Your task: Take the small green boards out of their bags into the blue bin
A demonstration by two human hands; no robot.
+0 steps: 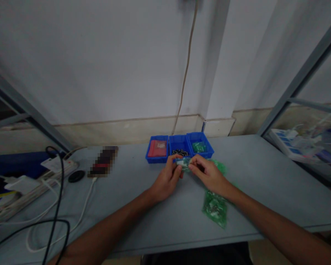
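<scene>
My left hand and my right hand meet over the grey table, both pinching a small green and white part between their fingertips. Just behind them stand three blue bins: the left bin holds a red packet, the middle bin holds small dark pieces, the right bin holds green parts. A green plastic bag with small pieces lies under my right forearm.
A power strip with white and black cables covers the table's left side. A blurred dark object and a black round disc lie left of the bins. A cord hangs down the wall. Shelves with clutter stand at right.
</scene>
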